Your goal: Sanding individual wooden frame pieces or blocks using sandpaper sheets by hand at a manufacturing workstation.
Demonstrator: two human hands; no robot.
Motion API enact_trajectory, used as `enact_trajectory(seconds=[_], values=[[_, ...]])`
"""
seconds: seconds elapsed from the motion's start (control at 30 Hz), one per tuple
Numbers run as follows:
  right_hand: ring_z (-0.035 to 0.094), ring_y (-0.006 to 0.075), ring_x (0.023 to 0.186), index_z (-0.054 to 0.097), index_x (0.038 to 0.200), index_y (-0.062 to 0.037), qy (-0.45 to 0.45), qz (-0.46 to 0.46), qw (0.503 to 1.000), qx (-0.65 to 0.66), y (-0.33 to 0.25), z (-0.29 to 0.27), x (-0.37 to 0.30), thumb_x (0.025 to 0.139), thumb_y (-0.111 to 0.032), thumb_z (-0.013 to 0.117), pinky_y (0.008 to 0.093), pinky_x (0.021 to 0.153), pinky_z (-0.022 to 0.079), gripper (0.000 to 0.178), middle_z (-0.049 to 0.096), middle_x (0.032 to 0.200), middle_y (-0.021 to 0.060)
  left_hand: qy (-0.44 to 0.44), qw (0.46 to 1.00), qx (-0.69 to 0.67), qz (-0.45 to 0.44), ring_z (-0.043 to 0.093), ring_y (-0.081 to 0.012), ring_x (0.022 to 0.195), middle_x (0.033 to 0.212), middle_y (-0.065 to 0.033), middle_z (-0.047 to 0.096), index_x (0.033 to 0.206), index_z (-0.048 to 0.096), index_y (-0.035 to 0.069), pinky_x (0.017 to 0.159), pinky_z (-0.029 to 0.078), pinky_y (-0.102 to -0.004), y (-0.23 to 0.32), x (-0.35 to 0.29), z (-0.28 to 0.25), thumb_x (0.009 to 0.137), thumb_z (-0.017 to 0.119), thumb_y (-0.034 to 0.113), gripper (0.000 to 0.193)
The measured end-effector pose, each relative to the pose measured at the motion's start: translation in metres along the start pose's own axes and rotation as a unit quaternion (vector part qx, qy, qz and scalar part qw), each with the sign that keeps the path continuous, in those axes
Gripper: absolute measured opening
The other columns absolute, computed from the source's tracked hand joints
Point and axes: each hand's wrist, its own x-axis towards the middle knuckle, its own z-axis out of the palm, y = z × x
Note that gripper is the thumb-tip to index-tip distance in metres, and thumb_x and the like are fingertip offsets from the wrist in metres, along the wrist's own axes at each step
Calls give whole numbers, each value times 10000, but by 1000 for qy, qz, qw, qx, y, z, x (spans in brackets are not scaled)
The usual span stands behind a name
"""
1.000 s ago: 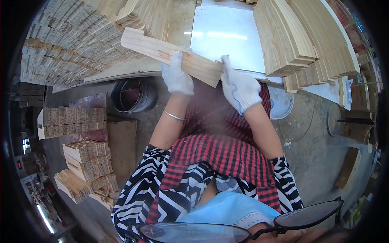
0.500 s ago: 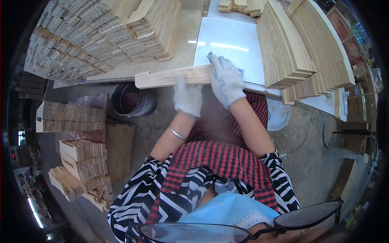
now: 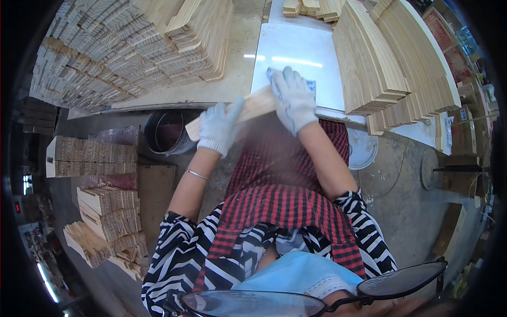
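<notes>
A pale wooden board (image 3: 256, 105) slants across in front of me, its left end lower and nearer to me. My left hand (image 3: 217, 127), in a white glove, is closed round the board close to its left end. Around the right end, my right hand (image 3: 293, 100), also gloved, is closed with its fingers over the wood. A small dark bluish thing (image 3: 270, 73) shows at the right hand's fingertips; what it is cannot be made out. Beyond the hands lies a glossy white sheet (image 3: 296, 45) on the bench, with blue print beside the right hand.
High stacks of cut boards (image 3: 132, 53) fill the bench's left. More long boards (image 3: 369, 58) stand at the right. Below the bench edge are a black bucket (image 3: 166, 134) and a white bucket lid (image 3: 363, 150). Piled wooden pieces (image 3: 108, 211) sit at the lower left.
The board has tilted, its left end coming down toward me. My left hand has shifted left along it and now wraps it from above. My right hand stays at the right end.
</notes>
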Motion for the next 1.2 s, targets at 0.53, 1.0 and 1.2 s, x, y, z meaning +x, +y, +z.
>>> enact_trajectory(seconds=[0.53, 1.0, 1.2], values=[[491, 326, 1121, 533, 1200, -105, -28, -146, 989, 8, -16, -4, -8, 747, -99, 564, 446, 957, 405, 455, 536, 1147, 140, -19, 999, -13, -34, 585, -308, 838, 926, -100, 546, 1359, 547, 265, 696, 436, -465, 15, -17, -2, 785, 709, 444, 623], [557, 366, 1189, 534, 1352, -137, 87, -29, 989, 113, 30, -62, 22, 878, -60, 538, 454, 1016, 422, 480, 605, 1252, 188, -245, 720, -622, -188, 648, -255, 900, 1048, -155, 659, 1354, 504, 42, 770, 537, -404, 31, -28, -11, 928, 622, 386, 560], [539, 336, 1192, 535, 1319, -91, 76, 4, 990, 115, 16, 6, 22, 926, -122, 513, 428, 1023, 412, 395, 586, 1254, 173, -307, 256, -883, -244, 625, -248, 718, 932, -189, 625, 1260, 496, 41, 604, 565, -394, 38, -33, 29, 993, 508, 408, 454]])
